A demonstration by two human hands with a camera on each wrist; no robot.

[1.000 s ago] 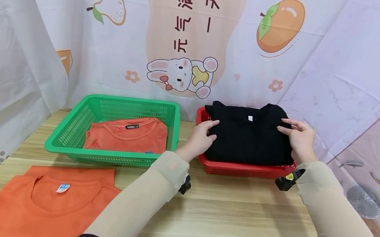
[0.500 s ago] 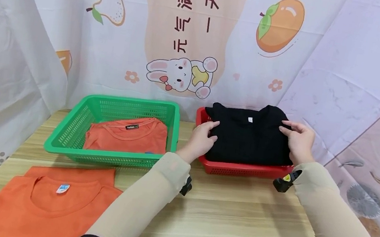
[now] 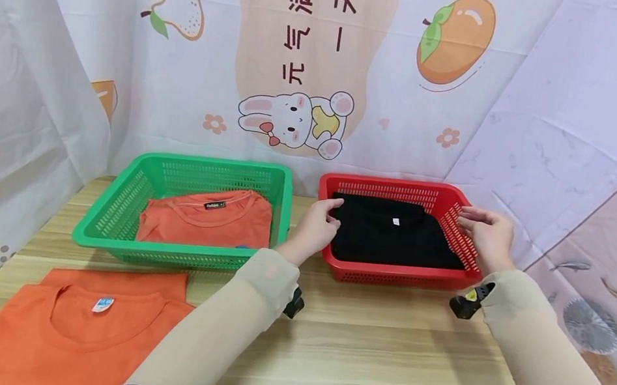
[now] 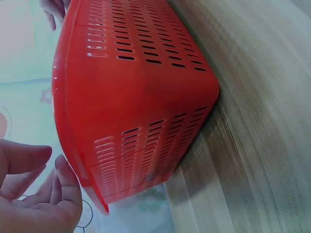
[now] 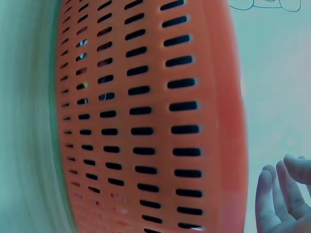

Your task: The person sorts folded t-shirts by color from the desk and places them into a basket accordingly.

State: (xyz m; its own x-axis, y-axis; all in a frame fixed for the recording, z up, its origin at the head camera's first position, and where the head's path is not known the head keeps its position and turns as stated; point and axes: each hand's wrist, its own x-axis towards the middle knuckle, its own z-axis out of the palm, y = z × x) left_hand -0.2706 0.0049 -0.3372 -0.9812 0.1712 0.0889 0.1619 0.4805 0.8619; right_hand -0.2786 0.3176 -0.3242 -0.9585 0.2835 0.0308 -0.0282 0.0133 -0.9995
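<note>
A folded black shirt [image 3: 388,236] with a small white label lies inside the red basket [image 3: 392,273]. My left hand [image 3: 312,226] is at the basket's left rim, its thumb and fingers apart and holding nothing. In the left wrist view, those fingertips appear close beside the red rim; whether they touch it I cannot tell. At the opposite side, my right hand [image 3: 488,237] hovers by the right rim with loosely bent fingers and nothing in them. The right wrist view has the basket's slotted wall [image 5: 141,121] in front, with the right hand [image 5: 286,199] beyond the rim.
To the left stands a green basket [image 3: 175,253] holding a folded coral shirt [image 3: 210,218] with a black label. A folded orange shirt [image 3: 81,332] lies on the wooden table [image 3: 367,365] at the front left. A printed curtain [image 3: 193,84] hangs right behind both baskets.
The black shirt has dropped from between my hands down into the red basket. Both hands have let go of it and moved slightly apart.
</note>
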